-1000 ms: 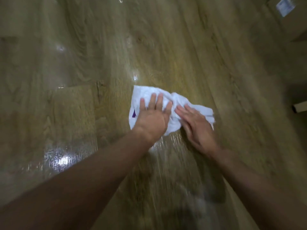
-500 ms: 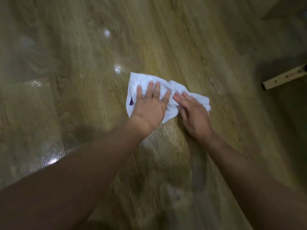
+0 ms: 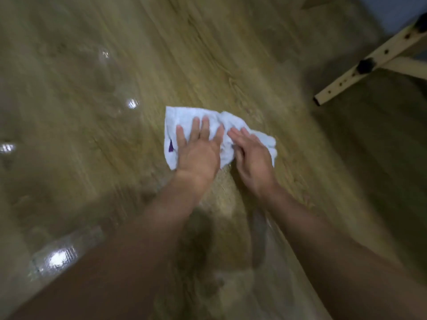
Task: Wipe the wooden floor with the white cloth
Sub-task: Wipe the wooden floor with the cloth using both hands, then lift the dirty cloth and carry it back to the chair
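Cloth (image 3: 209, 118): white and crumpled, lying flat on the floor (image 3: 231, 65) at mid-scene; a small purple tag is showing at its left edge.
Left hand (image 3: 197, 155): lying palm-down on the left half of the cloth, fingers straight and spread, pointing far; it is pressing, not gripping.
Right hand (image 3: 253, 160): lying palm-down on the right half of the cloth, fingers extended and close together; it too is pressing flat, with nothing closed inside it.
Hands, relation: resting side by side, nearly touching, both arms reaching out from the near edge.
Floor: wood-grain boards carrying bright glints at left and near-left, which is suggesting wet or glossy patches; the frame is blurring with motion.
Frame leg (image 3: 369, 63): a pale bar with dark holes, standing at far right, well apart from the cloth.
Step in hand: judged to be mid-stroke, both palms bearing down and sliding the cloth over the boards.
Progress: cannot tell how much of the floor is already wiped; shiny areas at left are looking unfinished.
Next move, judged: calling for even downward pressure from both palms while driving the cloth toward the glinting patches at left, keeping it spread so it is not bunching further.
Caution: steering clear of the frame leg at right.
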`<state>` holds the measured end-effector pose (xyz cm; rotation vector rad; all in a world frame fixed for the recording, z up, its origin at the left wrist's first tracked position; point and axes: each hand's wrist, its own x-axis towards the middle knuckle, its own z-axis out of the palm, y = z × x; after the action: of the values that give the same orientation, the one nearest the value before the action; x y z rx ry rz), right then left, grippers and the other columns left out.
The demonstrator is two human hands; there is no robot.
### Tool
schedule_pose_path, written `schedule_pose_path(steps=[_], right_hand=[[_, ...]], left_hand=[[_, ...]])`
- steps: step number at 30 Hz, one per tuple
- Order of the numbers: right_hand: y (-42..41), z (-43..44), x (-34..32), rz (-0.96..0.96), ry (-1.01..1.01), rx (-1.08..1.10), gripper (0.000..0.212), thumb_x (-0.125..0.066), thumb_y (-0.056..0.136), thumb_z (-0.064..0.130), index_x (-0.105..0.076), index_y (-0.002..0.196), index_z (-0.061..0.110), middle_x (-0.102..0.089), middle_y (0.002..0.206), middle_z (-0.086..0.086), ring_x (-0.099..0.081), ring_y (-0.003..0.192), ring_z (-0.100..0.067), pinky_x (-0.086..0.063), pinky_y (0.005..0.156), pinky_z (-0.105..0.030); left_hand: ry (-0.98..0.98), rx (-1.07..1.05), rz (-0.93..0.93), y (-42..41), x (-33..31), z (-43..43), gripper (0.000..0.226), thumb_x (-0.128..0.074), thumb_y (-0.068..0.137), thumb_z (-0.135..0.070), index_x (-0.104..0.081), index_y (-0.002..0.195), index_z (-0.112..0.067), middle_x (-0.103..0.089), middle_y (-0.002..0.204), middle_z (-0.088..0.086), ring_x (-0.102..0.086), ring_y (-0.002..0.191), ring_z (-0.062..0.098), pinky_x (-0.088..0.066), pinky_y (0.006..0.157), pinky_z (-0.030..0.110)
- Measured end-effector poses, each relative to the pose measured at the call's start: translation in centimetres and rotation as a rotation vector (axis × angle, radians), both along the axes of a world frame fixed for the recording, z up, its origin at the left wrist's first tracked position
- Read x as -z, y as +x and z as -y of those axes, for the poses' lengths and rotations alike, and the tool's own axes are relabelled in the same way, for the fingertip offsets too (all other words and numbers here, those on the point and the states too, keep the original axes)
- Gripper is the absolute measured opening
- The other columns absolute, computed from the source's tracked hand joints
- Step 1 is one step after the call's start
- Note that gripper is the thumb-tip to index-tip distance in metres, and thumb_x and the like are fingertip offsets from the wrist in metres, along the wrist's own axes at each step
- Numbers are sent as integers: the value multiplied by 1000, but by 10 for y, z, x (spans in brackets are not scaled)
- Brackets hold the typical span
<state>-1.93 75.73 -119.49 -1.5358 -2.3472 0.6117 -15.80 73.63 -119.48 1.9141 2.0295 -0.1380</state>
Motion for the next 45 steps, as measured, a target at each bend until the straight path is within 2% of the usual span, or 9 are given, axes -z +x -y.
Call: schedule_pose_path(steps=[6,11,19,23,27,30,33,39,45], right_hand=[[19,-33,-1,-28,-9,-8,39,-48,91,-5,-57,128,3,-56,134,-12,-45,132,-29,-29,113,-45],[29,-117,-7,2,-106,69,38,-43,98,8,-53,134,13,-48,143,-5,-35,139,-17,-19,113,-20],[113,39,-15,-39,-133,247,43,-48,93,24,-53,135,15,-49,141,0,-33,139,-14,-24,117,-36],[130,83,-22,-141,-137,358,32,-48,94,19,-64,122,17,-60,128,7,-47,129,-6,-33,109,-25],[143,68,-23,110,-51,486,39,-52,86,11,-60,124,17,-66,118,-7,-62,103,-26,-42,86,-27],[150,56,-29,354,-181,558,40,-58,89,23,-55,129,20,-59,126,-8,-55,113,-30,-41,97,-44],[143,51,-38,490,-226,536,27,-54,91,26,-62,115,18,-62,111,-12,-58,102,-31,-45,87,-39],[118,31,-82,69,-56,592,10,-55,92,31,-54,91,20,-55,74,7,-49,64,-4,-31,50,-25],[36,17,-118,-179,-61,705,15,-52,91,32,-56,93,17,-55,82,1,-53,76,-17,-43,63,-34]], left_hand=[[-19,98,18,7,0,-41,57,-26,104,-32,3,152,-32,15,160,8,15,147,28,4,115,60],[-175,-43,100,30,-13,-132,57,-23,102,-41,-1,153,-32,11,161,7,12,147,29,2,113,64],[-98,389,-27,105,-9,-17,62,-32,101,-40,0,153,-27,16,160,10,15,147,30,1,113,63],[-15,524,27,116,-25,23,48,-37,98,-35,-35,144,-23,-19,156,13,-19,140,28,-19,110,53],[59,272,200,81,-32,-10,35,-50,95,-23,-50,130,-22,-40,137,4,-55,113,28,-44,88,39],[-28,187,179,61,-35,-28,38,-61,91,-29,-52,125,-14,-46,132,9,-55,112,33,-46,87,40],[-52,172,132,52,-39,-36,38,-68,84,-43,-60,107,-14,-61,114,12,-54,111,31,-45,89,37],[-86,-357,1168,11,-67,-36,29,-78,76,-11,-51,66,-19,-58,69,0,-54,62,10,-47,55,22],[224,-542,860,-44,-116,-17,15,-60,80,-9,-55,76,-22,-60,75,-7,-56,74,11,-38,52,15]])
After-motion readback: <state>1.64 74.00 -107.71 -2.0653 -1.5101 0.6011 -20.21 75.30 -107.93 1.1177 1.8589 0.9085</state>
